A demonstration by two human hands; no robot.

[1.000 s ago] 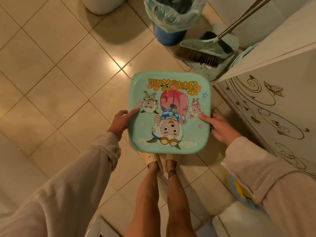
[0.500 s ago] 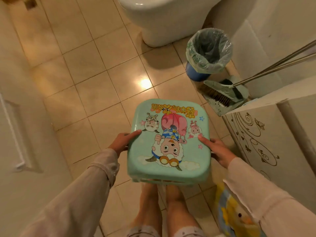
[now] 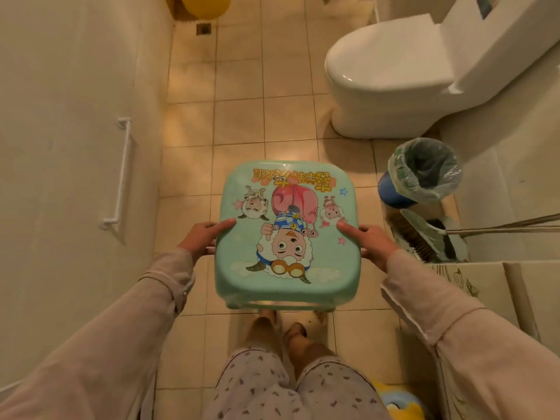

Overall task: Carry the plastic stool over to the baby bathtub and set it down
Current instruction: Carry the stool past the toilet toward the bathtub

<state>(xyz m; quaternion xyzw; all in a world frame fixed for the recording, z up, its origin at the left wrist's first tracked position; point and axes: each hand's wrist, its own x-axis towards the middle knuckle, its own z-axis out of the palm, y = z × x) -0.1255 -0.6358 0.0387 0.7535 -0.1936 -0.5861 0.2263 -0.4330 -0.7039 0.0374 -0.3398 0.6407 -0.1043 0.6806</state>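
Holding the plastic stool [image 3: 288,234] in the air above the tiled floor [image 3: 239,122], seat up and level, clear of the feet below it. Grasping it at both sides: the left hand [image 3: 201,237] closed around the left rim with the thumb lying on the seat, the right hand [image 3: 368,242] doing the same at the right rim. Carrying stage, so, with the lifting part judged as done. Not seeing the baby bathtub for sure; only a yellow rounded thing [image 3: 206,6] showing at the far end of the floor, too cut off to name. Standing between the wall at the left and the toilet [image 3: 391,74], the lined bin [image 3: 424,171] and the dustpan [image 3: 430,234] at the right. Remaining, by judgement: walking on to the bathtub and putting the stool down on its legs beside it.
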